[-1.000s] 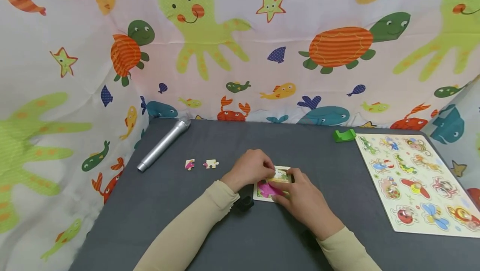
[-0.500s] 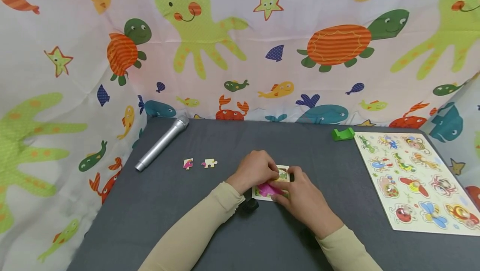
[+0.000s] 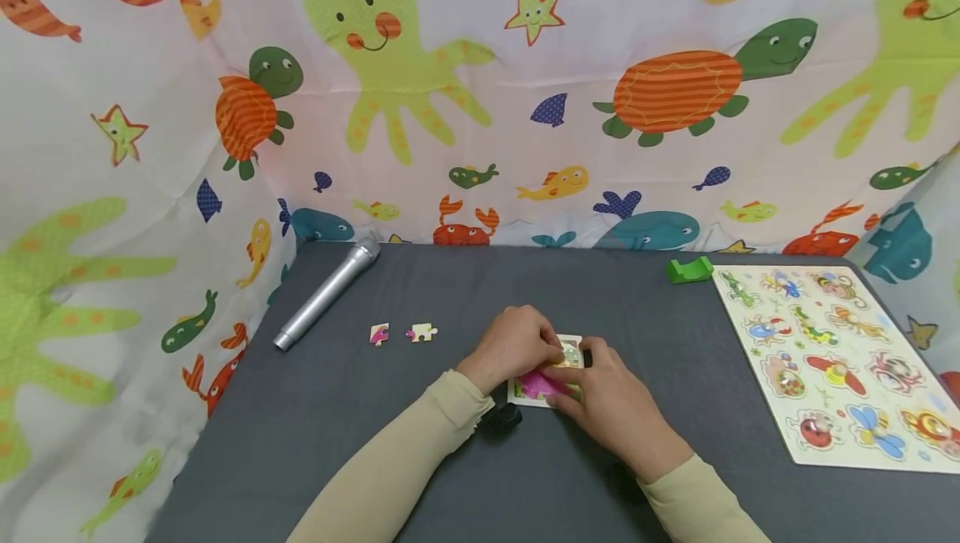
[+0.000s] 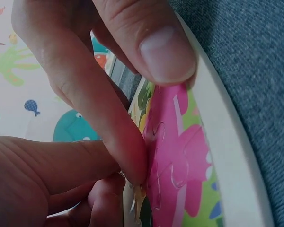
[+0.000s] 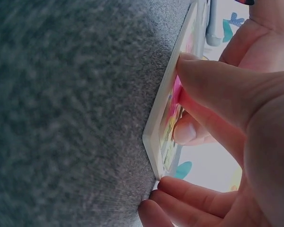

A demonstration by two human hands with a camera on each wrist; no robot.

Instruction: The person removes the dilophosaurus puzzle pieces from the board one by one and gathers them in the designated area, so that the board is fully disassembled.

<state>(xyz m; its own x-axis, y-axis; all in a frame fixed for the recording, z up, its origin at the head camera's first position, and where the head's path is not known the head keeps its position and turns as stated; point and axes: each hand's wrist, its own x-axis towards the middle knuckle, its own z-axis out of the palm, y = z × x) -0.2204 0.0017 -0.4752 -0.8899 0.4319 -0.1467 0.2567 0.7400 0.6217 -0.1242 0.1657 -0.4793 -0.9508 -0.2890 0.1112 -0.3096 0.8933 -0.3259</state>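
A small framed jigsaw puzzle [image 3: 536, 389] with a pink picture lies flat on the dark table. My left hand [image 3: 513, 349] reaches over its upper part, fingers bent and fingertips pinching a puzzle piece [image 4: 143, 208], mostly hidden behind them. From the right, my right hand [image 3: 618, 409] steadies the puzzle. Its thumb [image 5: 194, 71] rests on the pale rim and its index finger presses the pink area, while its other fingers touch the side near a corner. Two loose puzzle pieces, one pink and cream [image 3: 379, 334], the other mostly cream [image 3: 423, 332], lie left of my left hand.
A silver microphone [image 3: 322, 297] lies at the back left of the table [image 3: 300, 418]. At the back right sits a green block-like thing [image 3: 690, 269], beside a large insect-picture board [image 3: 798, 384]. A printed sea-animal cloth [image 3: 495, 109] hangs behind.
My left hand has shifted slightly to the right over the puzzle, its fingertips lower against it. The right hand stays almost where it was. The loose pieces have not moved.
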